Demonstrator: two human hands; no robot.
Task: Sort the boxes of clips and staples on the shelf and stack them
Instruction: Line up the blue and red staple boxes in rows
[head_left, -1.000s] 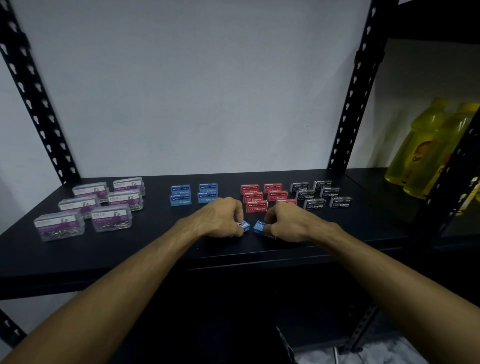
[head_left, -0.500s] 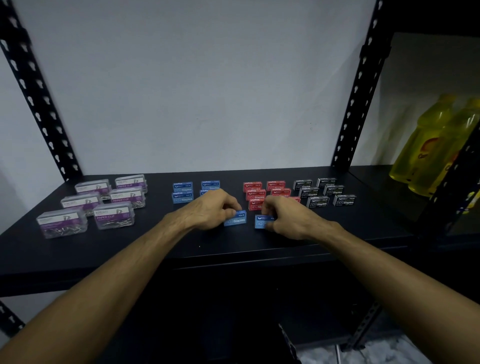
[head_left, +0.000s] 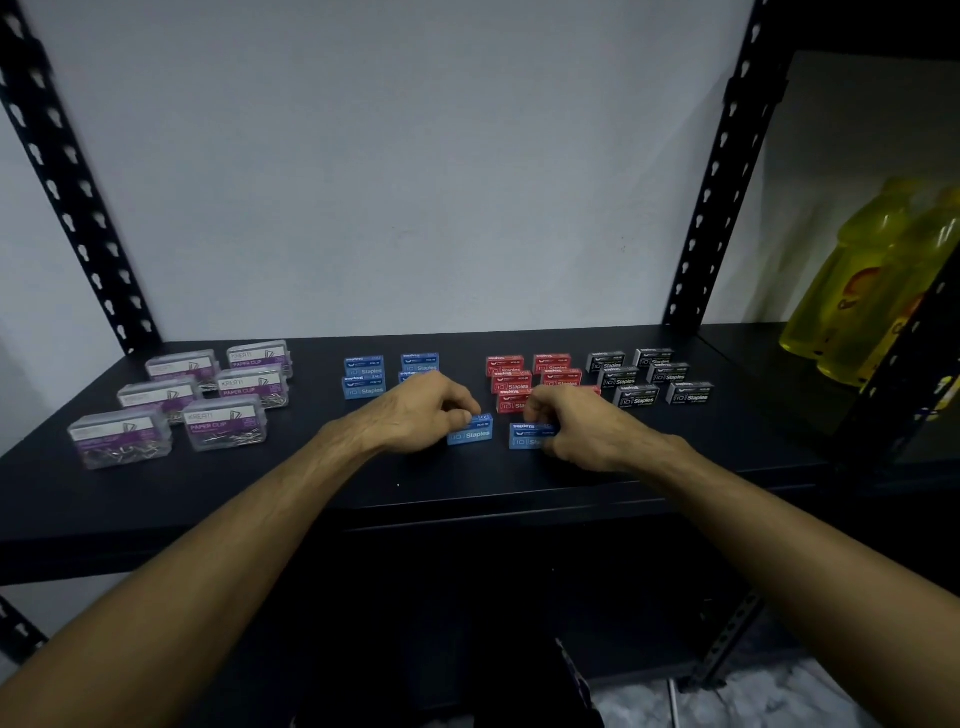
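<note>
Now both hands work near the front middle of the black shelf (head_left: 156, 499). The left hand (head_left: 415, 415) has its fingers curled round a blue staple box (head_left: 470, 431), pinching its top edge. Just right of it, apart from it, the right hand (head_left: 582, 431) grips a second blue staple box (head_left: 524, 436) the same way. Both boxes rest on the shelf, closed.

Farther back, a group of blue staple boxes (head_left: 363, 376) sits partly behind the left hand. To its right are red staple boxes (head_left: 511, 375) in 2 rows, then 6 black staple boxes (head_left: 636, 396) at the far right. At the left, 6 clear plastic boxes (head_left: 224, 422) with purple labels reading PAPER CLIP hold loose silver clips, visible through their walls.

Beyond the right upright, yellow bottles (head_left: 872, 280) stand on the neighbouring shelf.
</note>
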